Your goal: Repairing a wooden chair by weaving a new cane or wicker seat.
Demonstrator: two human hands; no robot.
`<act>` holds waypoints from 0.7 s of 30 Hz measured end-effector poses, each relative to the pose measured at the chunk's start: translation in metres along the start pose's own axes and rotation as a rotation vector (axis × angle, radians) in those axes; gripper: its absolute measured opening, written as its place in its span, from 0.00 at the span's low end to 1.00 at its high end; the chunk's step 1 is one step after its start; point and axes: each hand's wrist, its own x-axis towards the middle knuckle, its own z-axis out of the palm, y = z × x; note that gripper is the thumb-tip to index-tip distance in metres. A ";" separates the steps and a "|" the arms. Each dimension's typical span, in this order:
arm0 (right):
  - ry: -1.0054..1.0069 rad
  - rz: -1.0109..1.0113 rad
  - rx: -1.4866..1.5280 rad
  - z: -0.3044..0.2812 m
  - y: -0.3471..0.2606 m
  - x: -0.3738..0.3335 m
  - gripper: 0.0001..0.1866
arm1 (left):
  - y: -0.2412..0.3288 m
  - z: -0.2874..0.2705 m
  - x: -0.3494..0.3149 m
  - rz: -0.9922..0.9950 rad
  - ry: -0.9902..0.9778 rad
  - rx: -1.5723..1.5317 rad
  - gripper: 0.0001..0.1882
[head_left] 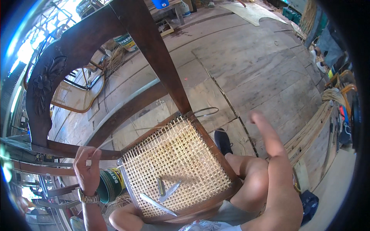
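A dark wooden chair frame (154,57) with a carved back stands tilted before me. Its seat (173,150) is woven from pale cane strips, with strand ends sticking out along the far edge. At the seat's left corner my left hand (88,163) pinches a thin cane strand (123,135), which runs along the far edge and ends in a loose loop beyond the right corner. My right hand (256,116) is stretched out above the floor, right of the chair; blur hides its fingers. On the weave lie a knife (168,191) and a pale pointed tool (158,204).
A dark green bucket (108,188) stands below the left hand. Long cane bundles (310,131) line the right side, with hand tools beyond. Another cane-panelled chair (81,90) stands at the far left. My legs (250,181) are against the seat's near right side.
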 end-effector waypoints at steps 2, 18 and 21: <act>-0.169 -0.356 0.226 -0.017 -0.062 0.000 0.17 | 0.001 0.004 0.005 -0.045 -0.042 -0.112 0.04; -0.420 -0.863 1.024 -0.015 -0.219 -0.045 0.16 | 0.090 0.064 0.072 0.432 0.051 -0.849 0.09; -0.411 -0.610 0.920 -0.032 -0.207 -0.051 0.12 | 0.103 0.063 0.077 0.441 -0.079 -0.542 0.11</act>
